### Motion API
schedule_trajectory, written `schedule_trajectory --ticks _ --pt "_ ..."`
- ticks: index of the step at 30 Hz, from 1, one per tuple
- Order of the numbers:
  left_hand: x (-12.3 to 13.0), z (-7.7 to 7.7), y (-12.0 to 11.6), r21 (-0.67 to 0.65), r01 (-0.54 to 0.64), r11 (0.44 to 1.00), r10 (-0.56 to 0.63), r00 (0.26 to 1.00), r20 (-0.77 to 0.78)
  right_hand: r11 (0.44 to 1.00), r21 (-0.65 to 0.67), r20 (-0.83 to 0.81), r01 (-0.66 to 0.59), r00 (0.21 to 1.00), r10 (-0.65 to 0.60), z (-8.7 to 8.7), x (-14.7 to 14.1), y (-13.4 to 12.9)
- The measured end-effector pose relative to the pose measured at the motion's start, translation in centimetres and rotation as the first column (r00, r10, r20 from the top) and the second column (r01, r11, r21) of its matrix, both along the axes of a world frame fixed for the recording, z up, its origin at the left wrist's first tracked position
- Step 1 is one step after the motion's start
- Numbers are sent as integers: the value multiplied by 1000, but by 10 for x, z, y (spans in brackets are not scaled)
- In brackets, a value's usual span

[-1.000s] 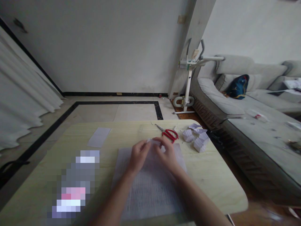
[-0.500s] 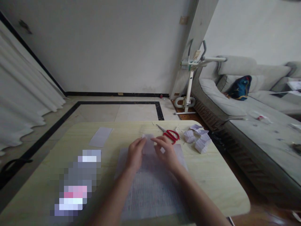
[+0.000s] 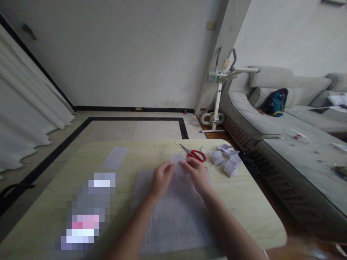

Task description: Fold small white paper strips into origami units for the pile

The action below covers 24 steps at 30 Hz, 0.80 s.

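A small white rectangle of thin paper [image 3: 178, 159] is held just above the top of a large, pale, line-marked paper sheet [image 3: 176, 220], and both hands are on it. The fingers of the left hand [image 3: 162, 177] are pinched together at its left edge; those of the right hand [image 3: 197, 175] are pinched near its right edge, with no gap that I can make out. To my eye the step in hand is shaping or creasing this small piece; the next move seems to call for a steady left grip and the edges kept lined up while the right fingers press. I cannot tell from here whether it has a fold

Counting outward, there is one small piece in the hands and one large sheet beneath. Just beyond the right hand lies one pair of red-handled metal scissors [image 3: 191, 151]. To their right sit what look like four white folded paper pieces [image 3: 231, 167], overlapping, so the count is unsure. Well apart at the left lies one plain white paper rectangle [image 3: 116, 158], all on one pale wood-grained, round-cornered counter [image 3: 252, 209]
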<state>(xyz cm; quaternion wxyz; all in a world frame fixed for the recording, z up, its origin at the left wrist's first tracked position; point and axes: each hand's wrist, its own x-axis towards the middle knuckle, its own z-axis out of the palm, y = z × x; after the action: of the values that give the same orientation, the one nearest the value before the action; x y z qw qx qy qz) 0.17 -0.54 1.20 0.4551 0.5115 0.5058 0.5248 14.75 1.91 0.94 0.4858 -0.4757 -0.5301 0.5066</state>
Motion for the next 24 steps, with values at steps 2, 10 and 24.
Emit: schedule_trajectory --ticks 2,10,24 --pt "-1 -1 0 2 -42 999 42 997 -62 1000 -7 -31 -19 999 19 -3 -1 0" --pt "-1 -5 1 -29 64 998 -65 998 -28 999 -34 -122 14 992 -18 -4 -3 1" --pt "-12 -4 5 43 0 999 11 971 -239 998 59 142 19 989 -28 3 2 2"
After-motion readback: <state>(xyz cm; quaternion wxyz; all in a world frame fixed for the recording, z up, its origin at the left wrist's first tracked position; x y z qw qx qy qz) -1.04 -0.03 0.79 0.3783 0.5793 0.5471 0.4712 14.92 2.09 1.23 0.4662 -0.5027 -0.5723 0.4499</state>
